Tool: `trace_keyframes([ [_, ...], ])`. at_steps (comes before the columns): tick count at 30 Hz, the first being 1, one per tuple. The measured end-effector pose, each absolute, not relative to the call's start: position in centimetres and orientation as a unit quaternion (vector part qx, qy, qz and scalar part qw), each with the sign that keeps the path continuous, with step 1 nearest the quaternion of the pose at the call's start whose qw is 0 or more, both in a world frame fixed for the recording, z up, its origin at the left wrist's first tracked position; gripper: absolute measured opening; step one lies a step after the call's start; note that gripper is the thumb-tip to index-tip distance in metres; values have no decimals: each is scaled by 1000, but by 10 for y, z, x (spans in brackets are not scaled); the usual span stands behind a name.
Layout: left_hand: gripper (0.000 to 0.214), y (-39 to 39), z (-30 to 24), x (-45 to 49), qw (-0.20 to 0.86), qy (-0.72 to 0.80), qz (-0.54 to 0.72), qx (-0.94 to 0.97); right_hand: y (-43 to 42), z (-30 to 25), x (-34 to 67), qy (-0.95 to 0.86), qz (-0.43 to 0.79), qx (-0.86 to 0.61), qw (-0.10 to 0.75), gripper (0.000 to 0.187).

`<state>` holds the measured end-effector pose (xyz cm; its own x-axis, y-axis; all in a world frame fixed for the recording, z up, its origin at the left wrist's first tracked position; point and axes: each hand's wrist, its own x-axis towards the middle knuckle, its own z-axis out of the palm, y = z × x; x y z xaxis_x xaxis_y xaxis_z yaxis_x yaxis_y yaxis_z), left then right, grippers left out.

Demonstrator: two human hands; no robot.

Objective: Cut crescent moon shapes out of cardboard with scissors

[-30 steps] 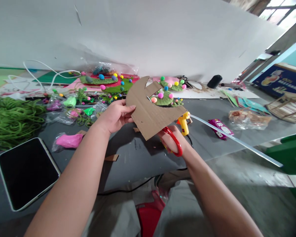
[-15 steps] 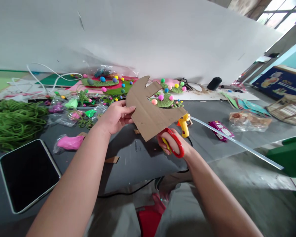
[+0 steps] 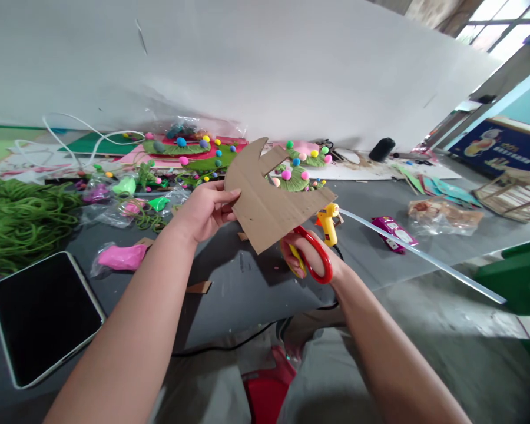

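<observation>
Seemingly at a trimming step, the cardboard [image 3: 269,206] is held up over the counter [image 3: 234,309]. The left hand [image 3: 209,211] pinches its left edge between closed fingers; the right hand [image 3: 309,248] curls its fingers through the scissors [image 3: 326,259], blades mostly hidden. The next snip likely calls for a steady sheet. Bare counter spreads below; the glue gun [image 3: 330,228] crowds the right.

Big plain whitish wall panel [image 3: 282,65] straight out past the left hand [image 3: 209,212], a few marks on it. Grey table [image 3: 229,309] sits below that one and the right hand [image 3: 309,256]. Off right of the right hand there's grey floor [image 3: 459,330], kinda shiny, and way up beyond it a paned window [image 3: 486,36], super bright.
</observation>
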<state>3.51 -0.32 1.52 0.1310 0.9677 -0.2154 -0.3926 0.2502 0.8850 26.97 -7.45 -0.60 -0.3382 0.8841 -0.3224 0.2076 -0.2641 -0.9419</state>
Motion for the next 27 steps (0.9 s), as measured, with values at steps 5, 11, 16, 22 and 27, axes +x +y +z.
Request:
trace_keyframes([
  [5, 14, -3, 12, 34, 662, 429, 499, 359, -76, -5, 269, -536, 613, -514, 269, 38],
  [11, 22, -3, 8, 31, 669, 429, 451, 406, -76, -15, 271, -539, 612, -502, 288, 35],
  [16, 22, -4, 8, 32, 673, 427, 438, 417, -76, -25, 275, -558, 596, -502, 285, 40],
  [22, 20, -7, 10, 38, 684, 420, 446, 396, -78, -24, 272, -586, 552, -515, 296, 38],
  [27, 21, -7, 7, 42, 698, 409, 447, 382, -79, -12, 266, -569, 554, -538, 283, 32],
])
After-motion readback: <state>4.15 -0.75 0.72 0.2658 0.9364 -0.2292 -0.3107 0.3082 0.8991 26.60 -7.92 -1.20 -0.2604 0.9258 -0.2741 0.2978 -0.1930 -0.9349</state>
